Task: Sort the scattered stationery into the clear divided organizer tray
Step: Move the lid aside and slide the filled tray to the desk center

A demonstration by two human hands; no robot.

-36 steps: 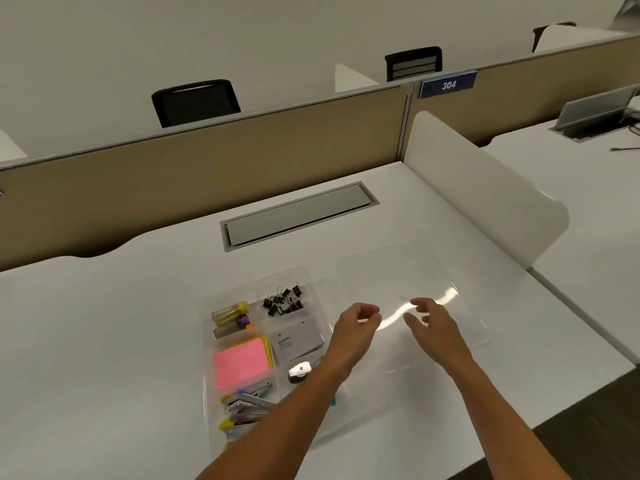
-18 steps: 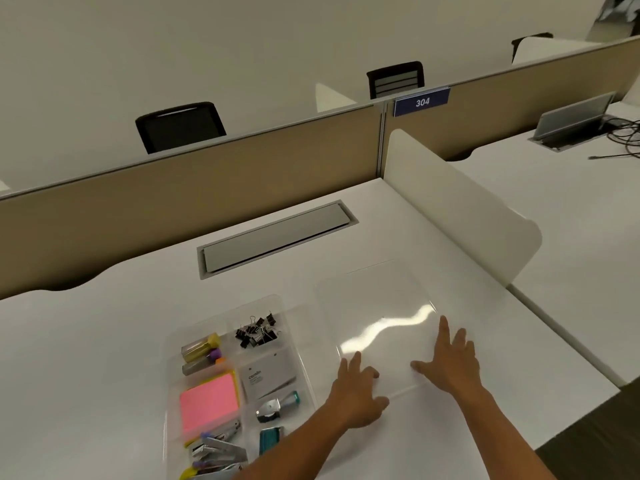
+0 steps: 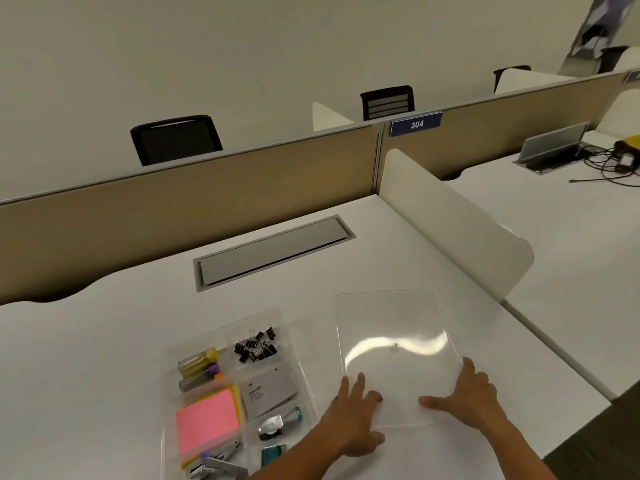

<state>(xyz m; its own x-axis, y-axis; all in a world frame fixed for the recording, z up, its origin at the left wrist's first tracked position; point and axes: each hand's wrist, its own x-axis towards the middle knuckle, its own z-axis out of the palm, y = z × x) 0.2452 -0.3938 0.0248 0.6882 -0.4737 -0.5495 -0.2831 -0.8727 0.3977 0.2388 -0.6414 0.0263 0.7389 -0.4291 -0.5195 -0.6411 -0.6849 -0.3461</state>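
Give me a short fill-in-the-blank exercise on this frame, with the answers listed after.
1. Both hands, left hand and right hand, rest on the clear ____, which lies flat on the desk.
2. The sticky notes on top of the pad in the organizer tray are ____ in colour.
3. The black binder clips lie in a compartment at the tray's ____ end.
4. The blue sign on the partition reads ____.

Missing words: lid; pink; far; 304
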